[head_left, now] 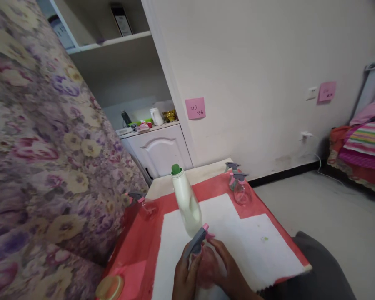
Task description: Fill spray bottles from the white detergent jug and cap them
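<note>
Close to me, both hands are on one clear pink spray bottle [207,268] with a grey and pink trigger head [197,241]. My left hand [186,273] is closed around the head and neck. Fingers of my right hand [228,266] wrap the bottle's body from the right, with the index finger near the pink trigger. Just beyond my hands, a pale green jug [187,202] with a green top stands on a white cloth [250,237]. Whether the spray head is fully seated cannot be made out.
Two spray bottles [242,193] stand at the table's far right, and another spray bottle [148,208] at the left. A round golden lid or jar [110,287] sits at the near left. A floral curtain [50,166] hangs beside the red-covered table [137,254].
</note>
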`<state>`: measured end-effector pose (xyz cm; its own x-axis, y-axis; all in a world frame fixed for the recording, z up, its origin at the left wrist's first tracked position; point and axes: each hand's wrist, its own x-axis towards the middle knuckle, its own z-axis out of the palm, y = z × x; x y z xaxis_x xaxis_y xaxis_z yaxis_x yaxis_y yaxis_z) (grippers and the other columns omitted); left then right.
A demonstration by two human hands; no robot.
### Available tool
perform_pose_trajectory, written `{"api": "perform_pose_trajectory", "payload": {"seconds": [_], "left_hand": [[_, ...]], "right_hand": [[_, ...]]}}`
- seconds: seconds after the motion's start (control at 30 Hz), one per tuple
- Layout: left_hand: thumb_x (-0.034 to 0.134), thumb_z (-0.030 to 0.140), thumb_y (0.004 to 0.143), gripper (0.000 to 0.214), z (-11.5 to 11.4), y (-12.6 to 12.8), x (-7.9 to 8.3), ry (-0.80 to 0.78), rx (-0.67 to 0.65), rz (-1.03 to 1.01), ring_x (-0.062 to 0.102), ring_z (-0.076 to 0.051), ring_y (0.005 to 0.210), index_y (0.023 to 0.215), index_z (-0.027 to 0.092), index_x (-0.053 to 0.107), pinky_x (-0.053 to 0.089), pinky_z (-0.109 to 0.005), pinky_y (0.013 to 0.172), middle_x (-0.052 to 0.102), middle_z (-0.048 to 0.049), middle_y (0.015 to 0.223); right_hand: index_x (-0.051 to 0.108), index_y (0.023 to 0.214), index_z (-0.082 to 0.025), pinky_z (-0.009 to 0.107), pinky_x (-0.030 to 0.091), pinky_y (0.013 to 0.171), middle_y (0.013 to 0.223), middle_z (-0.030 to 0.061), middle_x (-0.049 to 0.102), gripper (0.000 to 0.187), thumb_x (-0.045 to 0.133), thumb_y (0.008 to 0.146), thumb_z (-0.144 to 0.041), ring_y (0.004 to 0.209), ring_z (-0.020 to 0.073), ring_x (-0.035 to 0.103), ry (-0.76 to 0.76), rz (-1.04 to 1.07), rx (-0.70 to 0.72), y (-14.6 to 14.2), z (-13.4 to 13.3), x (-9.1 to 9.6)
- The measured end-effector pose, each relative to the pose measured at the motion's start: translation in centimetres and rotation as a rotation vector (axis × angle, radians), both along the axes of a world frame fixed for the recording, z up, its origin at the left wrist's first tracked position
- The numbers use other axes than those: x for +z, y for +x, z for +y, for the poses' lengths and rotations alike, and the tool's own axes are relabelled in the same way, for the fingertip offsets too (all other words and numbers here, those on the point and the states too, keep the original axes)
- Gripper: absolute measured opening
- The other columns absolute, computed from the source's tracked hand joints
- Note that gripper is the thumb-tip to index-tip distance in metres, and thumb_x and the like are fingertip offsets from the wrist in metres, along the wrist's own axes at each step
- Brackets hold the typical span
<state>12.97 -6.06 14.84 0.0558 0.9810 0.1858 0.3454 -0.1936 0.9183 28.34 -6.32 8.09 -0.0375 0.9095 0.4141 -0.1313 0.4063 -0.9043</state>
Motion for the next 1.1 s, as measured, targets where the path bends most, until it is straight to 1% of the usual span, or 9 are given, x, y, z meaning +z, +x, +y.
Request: {"api": "perform_pose_trajectory", "payload": {"seconds": [0.07, 0.13, 0.3, 0.53, 0.67, 0.77, 0.87, 0.97, 1.1], "left_hand": [[0.063, 0.046, 0.083, 0.043, 0.0, -0.2, -0.8, -0.004, 0.023, -0.007, 0.061, -0.029, 0.121, 0.12, 0.025, 0.067, 0.039, -0.048, 0.112, 0.068, -0.0072, 0.128], [0.066, 0.048, 0.08, 0.042, 0.0, -0.5, -1.6, -0.019, 0.077, -0.017, 0.061, -0.031, 0.12, 0.115, 0.025, 0.07, 0.039, -0.05, 0.112, 0.07, -0.0082, 0.124], [0.071, 0.051, 0.074, 0.037, 0.0, -1.2, -2.9, -0.039, 0.133, -0.044, 0.062, -0.034, 0.117, 0.098, 0.023, 0.076, 0.042, -0.051, 0.109, 0.075, -0.0098, 0.112], [0.061, 0.054, 0.082, 0.044, -0.5, 0.2, -1.4, 0.088, 0.035, -0.067, 0.065, -0.03, 0.115, 0.113, 0.025, 0.071, 0.049, -0.044, 0.104, 0.072, -0.0089, 0.121], [0.061, 0.054, 0.081, 0.042, -1.0, 1.3, -1.1, 0.1, 0.113, -0.073, 0.068, -0.031, 0.107, 0.108, 0.024, 0.073, 0.053, -0.042, 0.098, 0.076, -0.0093, 0.111], [0.061, 0.053, 0.081, 0.041, -1.5, 1.8, -0.8, 0.117, 0.162, -0.089, 0.066, -0.03, 0.11, 0.108, 0.024, 0.073, 0.051, -0.041, 0.1, 0.075, -0.0082, 0.113], [0.061, 0.053, 0.081, 0.044, -2.0, 1.8, -0.5, 0.12, 0.124, -0.107, 0.062, -0.029, 0.118, 0.114, 0.026, 0.07, 0.047, -0.039, 0.106, 0.071, -0.0072, 0.123], [0.06, 0.055, 0.081, 0.048, -2.2, 1.2, -0.5, 0.1, 0.11, -0.143, 0.058, -0.028, 0.124, 0.121, 0.028, 0.067, 0.042, -0.039, 0.111, 0.067, -0.0057, 0.13], [0.055, 0.058, 0.084, 0.048, -1.7, 0.2, -0.1, 0.076, 0.113, -0.188, 0.056, -0.028, 0.125, 0.116, 0.025, 0.07, 0.036, -0.044, 0.115, 0.066, -0.0066, 0.129]], "right_hand": [[0.054, 0.13, -0.027, 0.046, 0.038, 0.112, 0.136, 0.01, 0.058, 0.046, 0.06, 0.087, -0.042, 0.13, 0.0293, 0.05, 0.045, -0.042, -0.014, 0.6, -0.4, 1.6], [0.056, 0.128, -0.029, 0.045, 0.04, 0.111, 0.132, 0.0079, 0.061, 0.039, 0.055, 0.091, -0.04, 0.127, 0.0279, 0.053, 0.077, -0.053, 0.001, 0.8, -0.6, 3.0], [0.062, 0.118, -0.028, 0.042, 0.046, 0.105, 0.124, 0.008, 0.061, 0.034, 0.061, 0.085, -0.037, 0.121, 0.0278, 0.055, 0.032, 0.01, -0.052, -0.9, -0.4, 4.6], [0.065, 0.092, -0.024, 0.042, 0.053, 0.091, 0.099, 0.0055, 0.065, 0.021, 0.067, 0.071, -0.023, 0.099, 0.0269, 0.063, -0.105, 0.095, -0.05, -2.9, 0.7, 5.6], [0.063, 0.086, -0.024, 0.041, 0.055, 0.083, 0.09, 0.0028, 0.067, 0.026, 0.067, 0.063, -0.013, 0.091, 0.027, 0.066, -0.205, 0.151, -0.019, -3.2, 0.9, 6.2], [0.063, 0.084, -0.023, 0.04, 0.054, 0.083, 0.086, 0.0021, 0.068, 0.027, 0.063, 0.06, -0.011, 0.089, 0.0268, 0.066, -0.223, 0.121, -0.039, -2.9, 0.7, 6.7], [0.065, 0.086, -0.022, 0.039, 0.052, 0.084, 0.088, 0.003, 0.067, 0.022, 0.062, 0.065, -0.016, 0.089, 0.0263, 0.064, -0.141, 0.089, -0.011, -2.4, 0.6, 6.9], [0.066, 0.099, -0.023, 0.039, 0.051, 0.09, 0.101, 0.0052, 0.067, 0.026, 0.06, 0.073, -0.022, 0.098, 0.0257, 0.063, -0.028, 0.068, 0.062, -1.9, 0.6, 6.8], [0.066, 0.109, -0.024, 0.04, 0.046, 0.1, 0.117, 0.008, 0.064, 0.027, 0.059, 0.084, -0.029, 0.111, 0.0262, 0.06, 0.033, -0.024, 0.154, -1.0, 0.9, 6.7]]}}
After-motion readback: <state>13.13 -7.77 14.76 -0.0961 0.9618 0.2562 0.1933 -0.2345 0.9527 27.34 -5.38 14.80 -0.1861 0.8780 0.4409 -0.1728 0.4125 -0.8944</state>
